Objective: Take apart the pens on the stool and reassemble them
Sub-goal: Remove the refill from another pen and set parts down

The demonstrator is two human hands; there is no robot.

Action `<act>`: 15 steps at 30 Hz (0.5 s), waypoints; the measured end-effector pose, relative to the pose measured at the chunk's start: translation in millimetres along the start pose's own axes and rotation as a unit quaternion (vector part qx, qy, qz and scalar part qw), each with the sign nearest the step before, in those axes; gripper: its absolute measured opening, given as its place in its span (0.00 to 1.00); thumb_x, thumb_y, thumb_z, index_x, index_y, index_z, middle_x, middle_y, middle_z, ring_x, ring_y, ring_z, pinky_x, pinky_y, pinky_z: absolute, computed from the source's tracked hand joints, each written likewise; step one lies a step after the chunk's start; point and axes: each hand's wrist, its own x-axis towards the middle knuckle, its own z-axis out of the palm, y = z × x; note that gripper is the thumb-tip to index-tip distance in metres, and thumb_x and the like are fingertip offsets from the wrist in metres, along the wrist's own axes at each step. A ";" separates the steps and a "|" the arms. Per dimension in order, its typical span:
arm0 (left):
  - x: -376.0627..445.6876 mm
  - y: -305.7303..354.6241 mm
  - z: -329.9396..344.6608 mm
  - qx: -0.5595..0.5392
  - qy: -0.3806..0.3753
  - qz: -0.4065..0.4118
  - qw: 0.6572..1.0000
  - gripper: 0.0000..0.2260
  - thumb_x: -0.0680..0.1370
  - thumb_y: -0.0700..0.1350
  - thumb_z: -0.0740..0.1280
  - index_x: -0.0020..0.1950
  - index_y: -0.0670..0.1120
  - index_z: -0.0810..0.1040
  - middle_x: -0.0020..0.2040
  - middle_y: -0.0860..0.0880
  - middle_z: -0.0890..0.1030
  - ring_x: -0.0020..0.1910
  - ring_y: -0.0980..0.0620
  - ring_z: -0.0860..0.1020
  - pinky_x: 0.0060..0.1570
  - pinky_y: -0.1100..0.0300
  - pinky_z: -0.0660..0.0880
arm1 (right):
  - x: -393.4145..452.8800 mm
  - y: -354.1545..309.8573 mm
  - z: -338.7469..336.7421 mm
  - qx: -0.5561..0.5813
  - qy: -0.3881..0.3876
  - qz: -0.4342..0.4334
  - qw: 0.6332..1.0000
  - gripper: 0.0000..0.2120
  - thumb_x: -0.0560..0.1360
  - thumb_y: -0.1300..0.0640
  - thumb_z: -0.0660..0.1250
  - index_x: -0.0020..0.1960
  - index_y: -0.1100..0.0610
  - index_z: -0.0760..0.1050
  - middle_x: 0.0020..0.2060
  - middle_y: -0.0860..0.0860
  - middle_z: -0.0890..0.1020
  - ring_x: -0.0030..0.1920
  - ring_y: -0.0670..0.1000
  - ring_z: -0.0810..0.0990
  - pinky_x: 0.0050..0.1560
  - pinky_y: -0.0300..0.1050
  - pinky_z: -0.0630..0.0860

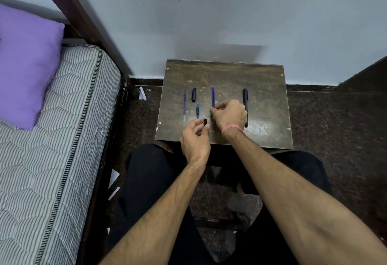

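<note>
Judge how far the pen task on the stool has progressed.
Done: a thin blue refill, dark cap and blue grip piece lie apart. In hand: left hand pinches a small black end piece; right hand grips a blue barrel. Left: the whole black pen, and all reassembly.

Worn dark wooden stool [226, 72] seen from above, its far edge against a pale wall. Lying lengthwise on the stool top, from the left edge: a thin blue refill [184, 105]; a dark cap [194, 94]; nearer the front edge, a short blue grip section [197, 111]; a blue barrel [213, 97]; and, toward the right edge, an assembled black pen [245, 105]. The left hand [195, 139] pinches a small dark end piece [205, 121] near the front edge. The right hand [229, 114], a pink band at its wrist, grips the near end of the blue barrel.
</note>
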 end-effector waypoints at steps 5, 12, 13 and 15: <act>7.3 5.8 6.5 -0.023 -0.008 -0.001 1.000 0.11 0.83 0.45 0.77 0.65 0.50 0.87 0.54 0.53 0.91 0.53 0.60 0.88 0.55 0.69 0.80 | 4.3 -3.7 -1.3 0.022 -0.021 0.068 0.997 0.06 0.70 0.47 0.83 0.40 0.48 0.89 0.36 0.48 0.87 0.40 0.53 0.84 0.43 0.40 0.75; 17.4 -2.9 6.0 -0.048 -0.023 -0.013 0.998 0.08 0.80 0.43 0.80 0.58 0.52 0.87 0.51 0.51 0.91 0.50 0.56 0.89 0.57 0.60 0.85 | 9.7 -4.0 -1.6 0.082 -0.074 0.148 0.983 0.10 0.66 0.49 0.82 0.38 0.55 0.87 0.32 0.50 0.88 0.36 0.53 0.89 0.46 0.50 0.89; 19.5 -3.5 6.3 -0.047 -0.021 -0.016 0.999 0.09 0.79 0.43 0.81 0.58 0.51 0.88 0.51 0.51 0.91 0.49 0.55 0.89 0.56 0.60 0.85 | 10.3 -3.6 -1.4 0.089 -0.076 0.152 0.981 0.10 0.65 0.49 0.83 0.38 0.55 0.86 0.31 0.50 0.87 0.34 0.53 0.89 0.45 0.51 0.89; 22.5 -4.5 7.6 -0.032 -0.015 -0.022 0.999 0.09 0.79 0.45 0.81 0.58 0.52 0.88 0.49 0.52 0.90 0.46 0.57 0.89 0.53 0.61 0.84 | 11.9 -2.3 -1.9 0.101 -0.082 0.158 0.979 0.11 0.66 0.50 0.84 0.37 0.55 0.86 0.28 0.50 0.86 0.29 0.51 0.88 0.43 0.52 0.89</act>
